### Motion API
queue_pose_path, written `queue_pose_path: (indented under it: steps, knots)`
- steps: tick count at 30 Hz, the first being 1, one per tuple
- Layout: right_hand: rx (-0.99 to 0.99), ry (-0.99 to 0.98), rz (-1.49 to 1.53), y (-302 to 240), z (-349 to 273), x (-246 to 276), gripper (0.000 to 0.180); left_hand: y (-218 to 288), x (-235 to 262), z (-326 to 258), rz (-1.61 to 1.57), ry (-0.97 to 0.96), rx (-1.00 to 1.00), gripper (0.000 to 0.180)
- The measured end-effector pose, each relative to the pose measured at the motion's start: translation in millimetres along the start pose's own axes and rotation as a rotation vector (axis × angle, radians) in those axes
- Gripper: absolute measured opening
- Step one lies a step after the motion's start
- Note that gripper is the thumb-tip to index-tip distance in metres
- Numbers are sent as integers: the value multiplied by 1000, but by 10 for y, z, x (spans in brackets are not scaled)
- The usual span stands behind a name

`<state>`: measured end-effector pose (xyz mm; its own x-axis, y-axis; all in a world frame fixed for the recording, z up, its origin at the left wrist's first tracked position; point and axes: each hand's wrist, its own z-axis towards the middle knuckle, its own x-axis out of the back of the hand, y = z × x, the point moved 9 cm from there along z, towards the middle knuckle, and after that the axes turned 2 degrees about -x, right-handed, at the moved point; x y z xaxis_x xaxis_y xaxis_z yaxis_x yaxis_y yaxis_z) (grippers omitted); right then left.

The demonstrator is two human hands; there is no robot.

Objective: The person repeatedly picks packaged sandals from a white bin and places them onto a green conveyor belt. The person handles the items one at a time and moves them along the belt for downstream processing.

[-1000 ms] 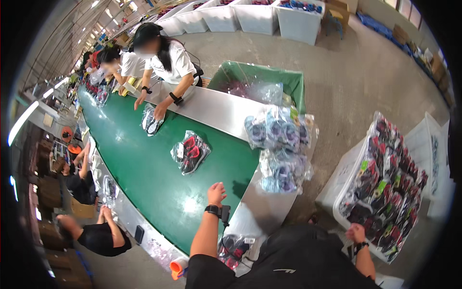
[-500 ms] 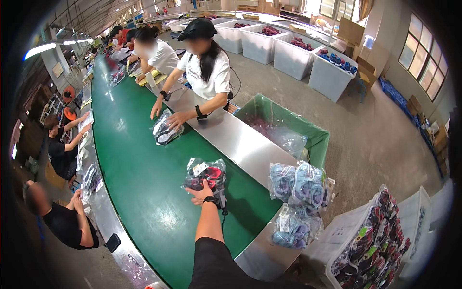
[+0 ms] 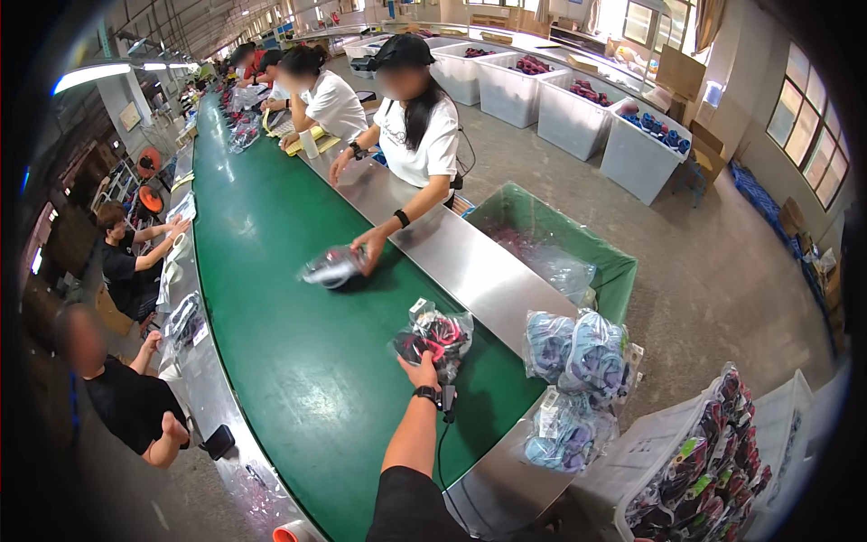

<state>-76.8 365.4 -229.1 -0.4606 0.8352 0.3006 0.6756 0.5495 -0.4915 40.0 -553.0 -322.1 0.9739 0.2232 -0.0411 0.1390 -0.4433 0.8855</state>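
My left hand [image 3: 422,370], with a black watch on the wrist, reaches out over the green conveyor belt [image 3: 271,298]. It grips the near edge of a clear plastic bag holding red and black shoes [image 3: 435,336], which lies on the belt. Beyond it on the belt, another clear bagged pair [image 3: 332,267] sits under the hand of a person in a white shirt and black cap [image 3: 415,135]. My right hand is out of the picture.
Bags of pale blue shoes [image 3: 578,348] are piled on the steel ledge [image 3: 479,271] to the right. A green-lined bin [image 3: 551,239] stands behind the ledge, and a white crate of bagged shoes [image 3: 695,470] at lower right. More workers sit along both sides of the belt.
My left arm has stretched from the belt's near edge out to the bag of red and black shoes and taken hold of it. My right hand has dropped out of view.
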Motion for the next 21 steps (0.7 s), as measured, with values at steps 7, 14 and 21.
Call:
queue_pose_path:
  steps: [7,14,21]
  knots:
    - [-15,-31,-54,210,50,-173,38,-361,210,-726,-335,-501,253,82]
    - [111,-36,140,-134,-69,-312,18,-340,503,-2120,-348,-765,631,45]
    - [519,-216,-28,-1973,-451,-965,28,-56,487,-3329,-173,-983,600,48]
